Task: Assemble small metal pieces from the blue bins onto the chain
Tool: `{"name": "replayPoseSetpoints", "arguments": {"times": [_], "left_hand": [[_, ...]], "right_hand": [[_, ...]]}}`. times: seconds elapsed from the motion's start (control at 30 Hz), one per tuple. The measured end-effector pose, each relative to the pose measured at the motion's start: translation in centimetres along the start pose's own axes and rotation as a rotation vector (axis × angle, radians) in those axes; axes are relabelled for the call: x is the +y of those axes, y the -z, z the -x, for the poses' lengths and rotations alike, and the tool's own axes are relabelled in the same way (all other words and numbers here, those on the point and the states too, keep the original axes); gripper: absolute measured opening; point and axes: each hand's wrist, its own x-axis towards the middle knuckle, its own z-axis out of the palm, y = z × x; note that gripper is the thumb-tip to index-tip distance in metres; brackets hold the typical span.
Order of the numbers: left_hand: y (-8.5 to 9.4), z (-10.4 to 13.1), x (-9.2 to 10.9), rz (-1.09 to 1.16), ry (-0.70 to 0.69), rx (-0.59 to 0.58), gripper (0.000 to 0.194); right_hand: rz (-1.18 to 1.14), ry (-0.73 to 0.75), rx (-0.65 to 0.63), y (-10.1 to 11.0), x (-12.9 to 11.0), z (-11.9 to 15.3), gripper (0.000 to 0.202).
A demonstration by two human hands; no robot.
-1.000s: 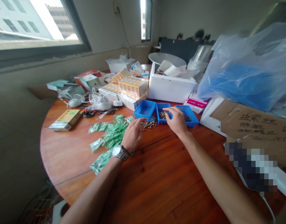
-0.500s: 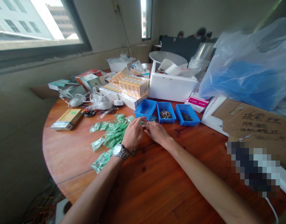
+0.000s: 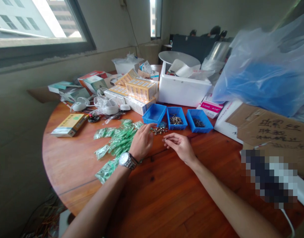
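Note:
My right hand (image 3: 181, 146) pinches a small shiny metal piece (image 3: 165, 139) between thumb and fingertips, just above the wooden table. To its left, my left hand (image 3: 142, 141), with a watch on the wrist, has its fingers curled; what they hold, if anything, is hidden. A small pile of metal fasteners (image 3: 159, 131) lies between the two hands. Green-tinted plastic packets (image 3: 120, 138) are heaped left of my left hand, partly behind it. Behind the pile stand three blue bins: the left bin (image 3: 154, 114) looks bare inside, the middle bin (image 3: 177, 118) holds shiny fasteners, the right bin (image 3: 199, 121) darker ones.
A yellow box (image 3: 68, 125) lies at the left table edge. White devices with cables (image 3: 109, 107) and stacked orange-white boxes (image 3: 141, 88) are behind. A white foam box (image 3: 184, 90) stands at the back. On the right are a cardboard box (image 3: 273, 132) and a plastic bag (image 3: 263, 76).
My right hand has moved right, away from the left hand and the fastener pile, with a small metal piece in its fingertips. The pile is now more visible. My left hand stays nearly in place.

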Motion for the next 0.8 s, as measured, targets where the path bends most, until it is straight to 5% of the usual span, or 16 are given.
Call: {"name": "replayPoseSetpoints", "arguments": {"times": [0.2, 0.37, 0.63, 0.8], "left_hand": [[-0.2, 0.1, 0.1, 0.008, -0.012, -0.028, 0.034], [-0.2, 0.1, -0.1, 0.003, 0.002, -0.043, 0.034], [-0.1, 0.1, 0.1, -0.007, 0.001, -0.044, 0.035], [-0.1, 0.1, 0.0, -0.009, 0.000, -0.037, 0.034]], "right_hand": [[-0.415, -0.151, 0.128, 1.0, -0.8, 1.0, 0.033], [-0.484, -0.135, 0.138, 1.2, -1.0, 0.8, 0.030], [0.207, 0.250, 0.172, 2.1, -0.4, 1.0, 0.020], [0.492, 0.449, 0.250, 3.1, -2.3, -0.9, 0.020]]}}
